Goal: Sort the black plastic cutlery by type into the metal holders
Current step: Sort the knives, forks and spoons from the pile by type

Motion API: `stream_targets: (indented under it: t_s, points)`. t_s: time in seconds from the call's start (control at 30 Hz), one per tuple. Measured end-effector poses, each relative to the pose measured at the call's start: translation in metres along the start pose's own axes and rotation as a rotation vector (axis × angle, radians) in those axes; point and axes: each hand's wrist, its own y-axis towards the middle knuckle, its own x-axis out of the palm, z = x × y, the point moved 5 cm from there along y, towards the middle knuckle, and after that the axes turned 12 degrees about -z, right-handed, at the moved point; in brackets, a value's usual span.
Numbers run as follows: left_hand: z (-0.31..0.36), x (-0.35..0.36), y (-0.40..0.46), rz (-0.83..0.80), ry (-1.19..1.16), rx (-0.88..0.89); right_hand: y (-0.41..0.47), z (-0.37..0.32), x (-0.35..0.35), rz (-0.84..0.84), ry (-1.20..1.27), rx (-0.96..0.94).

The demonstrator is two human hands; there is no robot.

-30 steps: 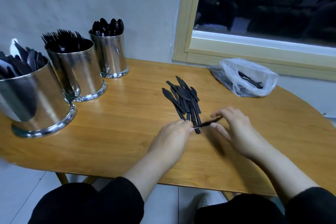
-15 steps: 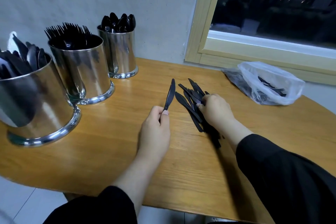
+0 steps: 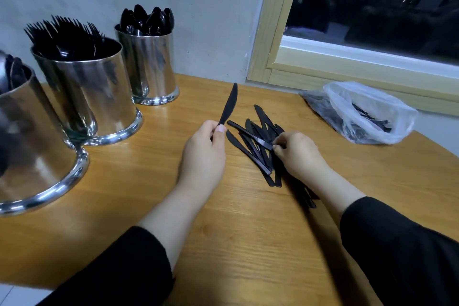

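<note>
Wooden table [image 3: 124, 206], left hand [image 3: 202, 154] gripping knife [image 3: 228, 104], right hand [image 3: 296, 154] pinching another

One head-worn view only; looking forward and down, close over the worktop [image 3: 124, 181]; wall and window [image 3: 372, 7] just behind.

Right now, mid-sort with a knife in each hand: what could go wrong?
1. The right hand pinches one knife out of the tangled pile; lifting it may drag neighbours across the table.
2. The left hand grips its knife only at the handle end, so it could slip.
3. All three holders hold black cutlery; the knife could land in the fork holder.
</note>
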Motion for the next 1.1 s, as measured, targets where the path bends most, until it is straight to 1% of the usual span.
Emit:
stream_targets:
  t_s: [0.1,0.2,0.37,0.43,0.5,0.53,0.57,0.6,0.63,0.7,0.73,0.8,0.83,0.87,0.93,0.97,1.03,1.1]
  points:
    - [-0.009,0.005,0.004,-0.029,0.059,-0.003,0.001,0.003,0.001,0.007,-0.027,-0.019]
    - [-0.016,0.0,0.004,-0.009,0.036,-0.006,0.0,0.003,0.0,0.001,-0.077,-0.026]
    - [-0.015,0.0,0.006,-0.039,-0.016,0.033,0.0,0.002,-0.002,-0.021,0.065,-0.048]
    - [-0.012,-0.003,0.003,-0.019,0.024,0.087,-0.007,-0.006,-0.013,0.008,0.142,-0.095]
    - [-0.006,-0.009,0.001,0.08,0.136,0.207,-0.02,-0.019,-0.03,0.048,0.149,-0.183]
    - [-0.002,-0.011,0.0,0.109,0.19,0.253,-0.027,-0.029,-0.037,0.028,0.133,-0.245]
    - [0.001,-0.012,-0.001,0.1,0.234,0.266,-0.034,-0.039,-0.042,-0.005,0.121,-0.308]
    - [0.004,-0.01,-0.001,0.052,0.263,0.245,-0.04,-0.048,-0.046,-0.027,0.119,-0.358]
    - [0.004,-0.005,-0.002,-0.01,0.284,0.203,-0.045,-0.055,-0.05,-0.023,0.134,-0.388]
    - [0.001,0.001,-0.004,-0.065,0.312,0.172,-0.049,-0.065,-0.053,0.036,0.196,-0.407]
    - [-0.002,0.0,-0.005,-0.065,0.292,0.167,-0.049,-0.068,-0.052,0.084,0.237,-0.404]
    - [-0.011,-0.006,0.0,-0.035,0.165,0.132,-0.046,-0.065,-0.044,0.164,0.291,-0.343]
    - [-0.016,-0.009,0.003,-0.016,0.094,0.109,-0.041,-0.06,-0.035,0.149,0.263,-0.293]
    - [-0.018,-0.011,0.005,-0.009,0.042,0.083,-0.036,-0.056,-0.023,0.091,0.171,-0.24]
    - [-0.015,-0.013,0.006,-0.024,0.018,0.057,-0.029,-0.047,0.004,-0.06,-0.07,-0.138]
    - [-0.015,-0.012,0.006,-0.033,0.022,0.042,-0.029,-0.046,0.011,-0.092,-0.125,-0.111]
    - [-0.022,-0.012,0.008,-0.041,-0.02,-0.013,-0.03,-0.047,0.016,-0.045,-0.132,-0.128]
    - [-0.029,-0.012,0.011,-0.076,-0.142,-0.057,-0.034,-0.052,0.015,0.019,-0.155,-0.167]
